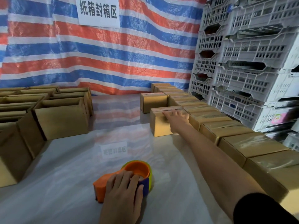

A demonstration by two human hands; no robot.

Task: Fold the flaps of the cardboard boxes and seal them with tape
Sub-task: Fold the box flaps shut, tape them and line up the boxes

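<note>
My right hand (177,118) reaches far forward and rests on the top near corner of a taped cardboard box (160,125), fingers spread flat over its edge. That box stands beside a long row of sealed boxes (234,135) along the right. My left hand (124,189) lies over an orange tape dispenser (137,171) with a yellow and blue body, near the front of the table; its fingers curl over the dispenser's top. Several open, unsealed boxes (59,117) stand in rows at the left.
Another sealed box (152,101) stands behind the one I touch. White plastic crates (242,62) are stacked high at the right. A striped tarp (97,54) with a paper sign (98,12) hangs behind. The glossy grey table (72,167) spreads between the box rows.
</note>
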